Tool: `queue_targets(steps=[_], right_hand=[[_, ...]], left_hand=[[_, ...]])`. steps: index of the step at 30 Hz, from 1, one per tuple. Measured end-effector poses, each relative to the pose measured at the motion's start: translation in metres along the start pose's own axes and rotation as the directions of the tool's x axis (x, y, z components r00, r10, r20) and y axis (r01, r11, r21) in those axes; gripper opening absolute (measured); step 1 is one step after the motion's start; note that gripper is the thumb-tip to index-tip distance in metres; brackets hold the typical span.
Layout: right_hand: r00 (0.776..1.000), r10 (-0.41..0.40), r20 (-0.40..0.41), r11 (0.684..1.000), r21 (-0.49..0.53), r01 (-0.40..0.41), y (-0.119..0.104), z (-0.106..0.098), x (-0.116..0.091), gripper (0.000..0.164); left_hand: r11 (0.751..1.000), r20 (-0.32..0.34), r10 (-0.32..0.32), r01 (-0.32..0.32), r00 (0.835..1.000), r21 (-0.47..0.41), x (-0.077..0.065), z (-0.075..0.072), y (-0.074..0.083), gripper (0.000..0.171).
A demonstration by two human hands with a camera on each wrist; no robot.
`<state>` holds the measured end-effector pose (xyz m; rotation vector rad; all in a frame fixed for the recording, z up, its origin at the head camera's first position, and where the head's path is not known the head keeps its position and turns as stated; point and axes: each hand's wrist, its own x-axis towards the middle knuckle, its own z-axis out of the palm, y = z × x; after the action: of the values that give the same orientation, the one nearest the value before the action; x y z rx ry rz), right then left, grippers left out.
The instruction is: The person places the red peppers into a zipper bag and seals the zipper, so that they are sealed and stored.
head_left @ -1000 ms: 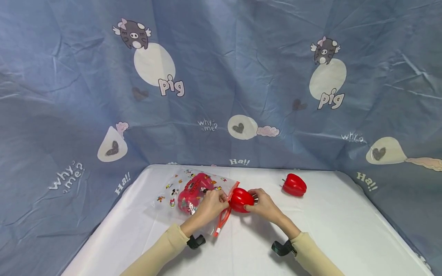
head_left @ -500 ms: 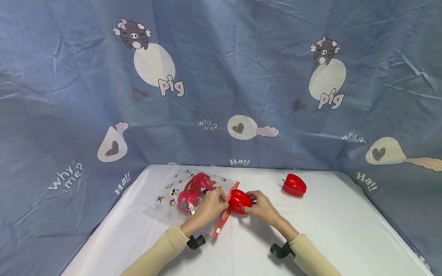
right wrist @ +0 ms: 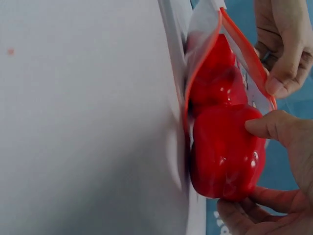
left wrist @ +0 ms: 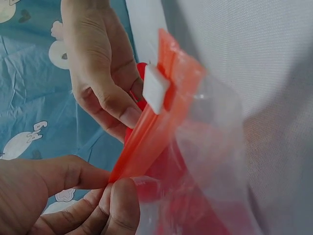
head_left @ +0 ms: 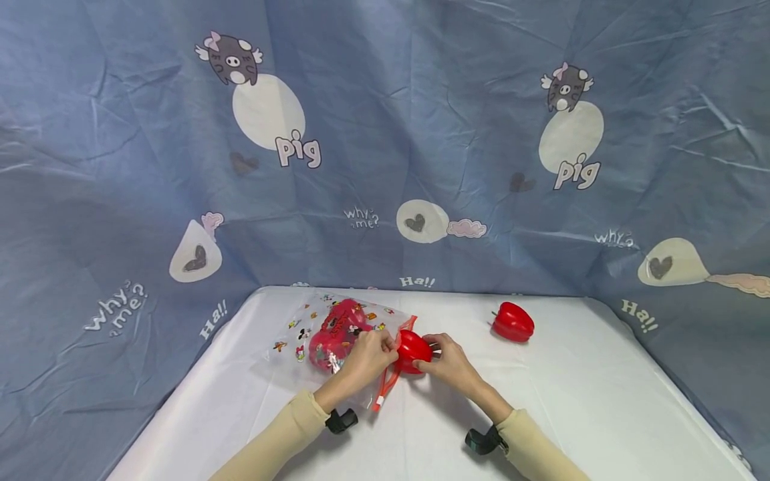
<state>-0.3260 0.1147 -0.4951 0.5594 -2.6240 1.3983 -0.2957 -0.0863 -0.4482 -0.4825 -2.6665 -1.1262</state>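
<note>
My left hand (head_left: 368,353) pinches the orange rim of a clear zip bag (head_left: 283,364) printed with cartoon figures. The pinch on the orange strip (left wrist: 146,139) shows up close in the left wrist view, with a white slider (left wrist: 155,89) further along. A glossy red bell pepper (right wrist: 227,154) is held by my right hand (head_left: 451,364), thumb on one side and fingers behind. Its front end sits in the bag's mouth, which gapes around it in the right wrist view. More red peppers (right wrist: 220,81) lie inside the bag.
Another red bell pepper (head_left: 512,322) lies on its side at the back right of the white-covered table (head_left: 601,401). A blue printed curtain (head_left: 385,133) hangs behind the table and along both sides.
My right hand has moved left with the red bell pepper, bringing it further into the bag's mouth. The left hand keeps its pinch and has barely moved.
</note>
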Motion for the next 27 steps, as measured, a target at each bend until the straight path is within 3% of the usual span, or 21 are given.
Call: queue_targets(steps=[4,11,22,27], right_hand=[[0.999,-0.037,-0.025,0.999,-0.004,0.037,-0.001,0.006,0.001,0.051],[0.998,-0.027,-0.057,0.999,0.040,0.029,-0.004,0.016,-0.001,0.053],[0.999,-0.032,0.023,0.995,0.096,0.030,-0.009,0.029,-0.006,0.053],[0.999,-0.033,0.008,0.994,0.105,0.032,-0.008,0.032,-0.007,0.051]], left_hand=[[1.000,0.002,0.004,-0.004,1.000,0.001,0.000,-0.001,0.000,0.006],[1.000,0.011,0.007,-0.007,1.000,-0.003,0.000,-0.001,0.000,0.005],[1.000,-0.005,0.012,-0.012,1.000,0.016,0.000,0.001,-0.001,0.007],[1.000,0.000,0.010,-0.010,1.000,0.013,0.000,0.001,0.000,0.006]])
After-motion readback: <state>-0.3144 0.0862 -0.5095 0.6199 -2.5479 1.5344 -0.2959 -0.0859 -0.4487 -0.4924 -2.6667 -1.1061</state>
